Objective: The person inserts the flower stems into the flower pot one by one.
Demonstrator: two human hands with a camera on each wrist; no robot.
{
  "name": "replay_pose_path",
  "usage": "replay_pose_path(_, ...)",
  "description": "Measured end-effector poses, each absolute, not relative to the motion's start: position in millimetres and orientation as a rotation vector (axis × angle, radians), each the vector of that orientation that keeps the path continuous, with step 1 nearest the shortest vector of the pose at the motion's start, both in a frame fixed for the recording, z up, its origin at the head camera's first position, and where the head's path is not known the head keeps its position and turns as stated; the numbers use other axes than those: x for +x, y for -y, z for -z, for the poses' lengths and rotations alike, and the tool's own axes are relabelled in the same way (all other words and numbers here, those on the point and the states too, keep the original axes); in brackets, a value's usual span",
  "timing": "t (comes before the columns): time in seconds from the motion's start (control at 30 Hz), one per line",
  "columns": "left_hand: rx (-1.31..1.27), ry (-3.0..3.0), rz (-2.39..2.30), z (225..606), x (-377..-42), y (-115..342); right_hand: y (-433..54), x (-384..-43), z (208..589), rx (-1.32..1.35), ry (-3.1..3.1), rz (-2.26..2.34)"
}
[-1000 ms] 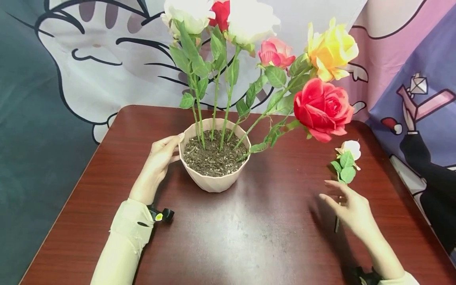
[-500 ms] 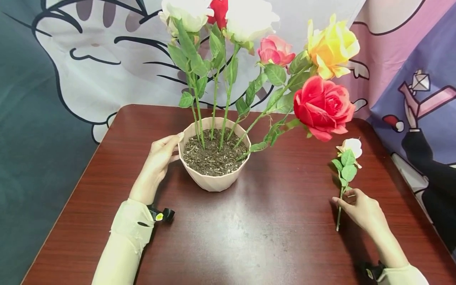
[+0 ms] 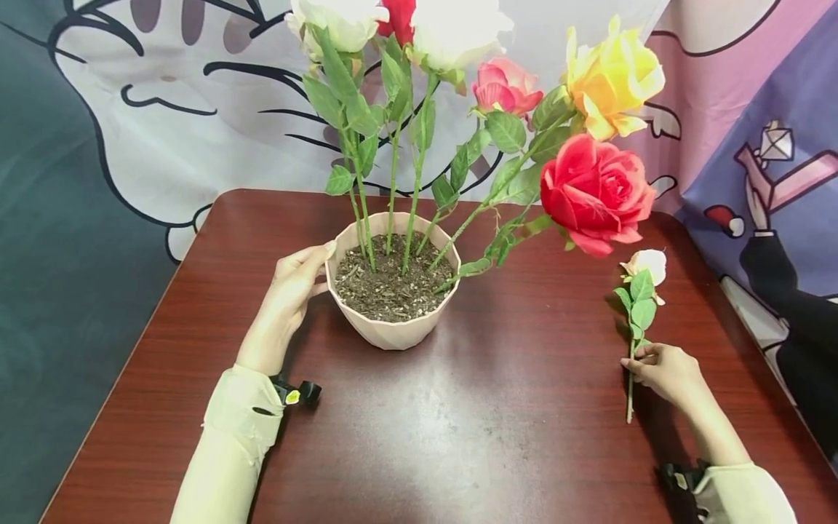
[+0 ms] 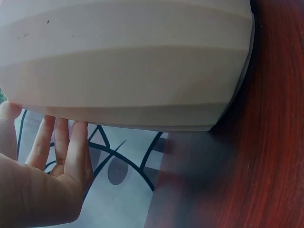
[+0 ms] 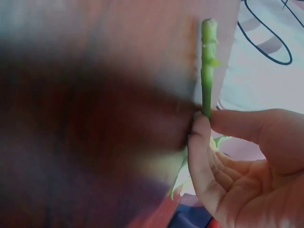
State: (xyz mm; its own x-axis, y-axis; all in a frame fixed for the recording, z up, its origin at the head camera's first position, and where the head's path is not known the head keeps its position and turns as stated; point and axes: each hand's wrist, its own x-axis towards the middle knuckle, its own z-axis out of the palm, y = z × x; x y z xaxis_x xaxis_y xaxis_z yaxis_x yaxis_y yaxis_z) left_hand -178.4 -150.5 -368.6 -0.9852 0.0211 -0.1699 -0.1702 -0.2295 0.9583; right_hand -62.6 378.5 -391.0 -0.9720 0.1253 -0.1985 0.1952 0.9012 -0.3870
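Observation:
A pale pink faceted flowerpot (image 3: 393,335) filled with dark soil (image 3: 386,295) stands on the table. My left hand (image 3: 292,284) touches its left side, thumb tip at the rim. In the left wrist view, that hand's fingers (image 4: 76,152) are straight, their tips against the pot wall. On the right, my right hand (image 3: 671,375) pinches the green stem of a small pale rose (image 3: 646,268) between thumb and forefinger. The rose's bloom points away from me and its cut stem end towards me. The right wrist view shows the bare stem (image 5: 207,66) sticking out past the fingertips.
Several tall artificial roses stand in the pot, among them a white one (image 3: 458,33), a yellow one (image 3: 612,80) and a large red one (image 3: 597,193) leaning right over the table. The brown table (image 3: 419,437) ends before a printed cartoon cloth (image 3: 164,138).
My right hand has come down from above the small rose and taken its stem between thumb and forefinger. The rose has shifted slightly right. My left hand stays at the pot.

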Motion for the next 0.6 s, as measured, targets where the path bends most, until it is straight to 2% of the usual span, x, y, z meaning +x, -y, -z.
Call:
replay_pose_path(0.43, -0.179, -1.884, -2.360, 368.7, -180.7, 150.2, -384.0, -57.5, 384.9, 0.326, -2.721, 0.763)
replay_pose_path(0.6, -0.190, -1.889, -2.363, 369.2, -180.3, 151.3, -371.9, -50.3, 375.2, 0.355, -2.727, 0.946)
